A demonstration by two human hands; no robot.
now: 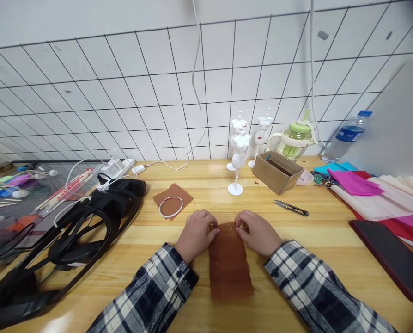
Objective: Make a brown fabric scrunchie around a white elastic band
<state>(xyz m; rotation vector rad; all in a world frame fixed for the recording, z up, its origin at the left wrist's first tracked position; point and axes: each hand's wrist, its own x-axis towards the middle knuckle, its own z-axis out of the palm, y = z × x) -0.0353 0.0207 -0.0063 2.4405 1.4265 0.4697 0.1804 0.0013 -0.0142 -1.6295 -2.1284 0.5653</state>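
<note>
1. Head view: a rectangular brown cloth strip (229,266) is spread on the pale wooden table (206,185); its far corners are pinched by the left hand (197,233) and right hand (258,233), apparently for straightness.
2. Black-handled metal snips (291,208) are laid nearby, seemingly for reach.

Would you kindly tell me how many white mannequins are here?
3: the front mannequin, the rear mannequin partly hidden behind it, and the right mannequin near the green-lidded jug.
</note>
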